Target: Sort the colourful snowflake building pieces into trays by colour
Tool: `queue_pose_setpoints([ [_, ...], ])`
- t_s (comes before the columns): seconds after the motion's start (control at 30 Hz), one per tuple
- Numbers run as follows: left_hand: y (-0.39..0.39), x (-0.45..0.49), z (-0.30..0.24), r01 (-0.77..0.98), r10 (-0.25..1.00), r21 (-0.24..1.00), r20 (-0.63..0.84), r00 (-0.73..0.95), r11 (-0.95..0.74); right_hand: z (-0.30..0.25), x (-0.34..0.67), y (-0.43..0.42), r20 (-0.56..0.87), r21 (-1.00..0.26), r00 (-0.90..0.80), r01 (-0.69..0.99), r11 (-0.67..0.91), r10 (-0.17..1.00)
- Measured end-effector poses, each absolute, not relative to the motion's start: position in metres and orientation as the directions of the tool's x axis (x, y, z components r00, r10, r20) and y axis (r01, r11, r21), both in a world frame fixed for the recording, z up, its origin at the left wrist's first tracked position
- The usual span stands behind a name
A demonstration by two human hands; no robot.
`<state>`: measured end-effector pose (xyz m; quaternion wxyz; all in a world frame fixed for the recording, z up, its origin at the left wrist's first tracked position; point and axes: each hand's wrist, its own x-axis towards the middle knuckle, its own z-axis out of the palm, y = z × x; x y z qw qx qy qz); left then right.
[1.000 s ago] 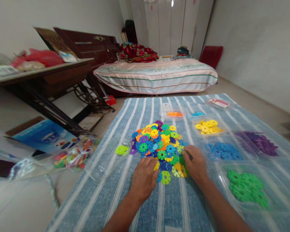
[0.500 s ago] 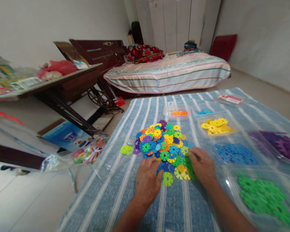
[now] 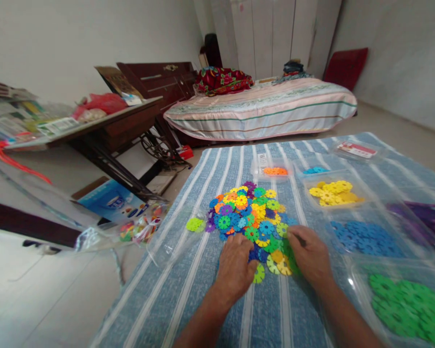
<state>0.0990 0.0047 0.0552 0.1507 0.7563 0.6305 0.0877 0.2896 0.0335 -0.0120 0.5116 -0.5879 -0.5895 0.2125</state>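
A heap of colourful notched plastic discs (image 3: 252, 217) lies on a striped cloth. My left hand (image 3: 237, 261) is at the heap's near left side, fingers curled down among dark blue discs; what its fingertips hold, if anything, is hidden. At the right side of the heap is my right hand (image 3: 310, 253), its fingers closed around green discs (image 3: 293, 258) that show below them. A lime disc (image 3: 259, 273) rests beside my left thumb. Yellow discs (image 3: 284, 266) lie between the two hands.
Right of the heap, clear plastic boxes hold green discs (image 3: 408, 304), blue discs (image 3: 366, 238), purple discs (image 3: 424, 220) and yellow discs (image 3: 335, 192). Farther back is a box with orange discs (image 3: 275, 171). On the left lie lime discs (image 3: 195, 224) by a clear bag (image 3: 170, 241).
The whole view has shifted slightly, so the scene sits a little farther right. Both hands stay at the heap, with hardly any movement against it.
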Motion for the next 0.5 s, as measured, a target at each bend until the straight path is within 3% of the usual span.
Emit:
queue_pose_setpoints([
  [0.5, 0.0, 0.082, 0.078, 0.772, 0.998, 0.634, -0.059, -0.004, 0.041, -0.016, 0.292, 0.031, 0.309, -0.867, 0.195, 0.46, 0.191, 0.931],
])
